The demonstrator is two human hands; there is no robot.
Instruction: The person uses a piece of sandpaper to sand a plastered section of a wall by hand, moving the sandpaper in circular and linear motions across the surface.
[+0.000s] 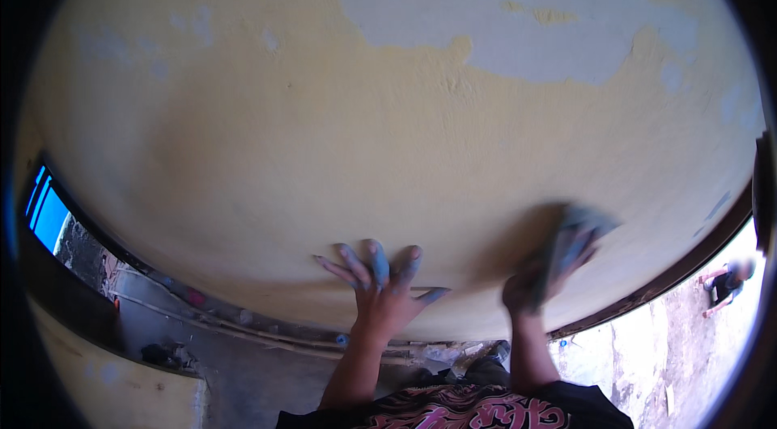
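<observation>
A yellow wall (324,154) with pale grey patches fills most of the head view. Against its lower part lies my left hand (382,287), fingers spread wide and smudged with bluish-grey dust or filler. To the right, my right hand (558,263) is closed round a flat grey sheet (550,259) that looks like sandpaper, held against the wall. Motion blurs this hand and the sheet, so the exact grip is hard to make out.
A large grey patch (502,16) spreads over the upper wall. Pipes or poles (243,329) run along the wall's foot at lower left, near rubble. A window with blue light (48,210) is at far left. Another person (726,285) is at far right.
</observation>
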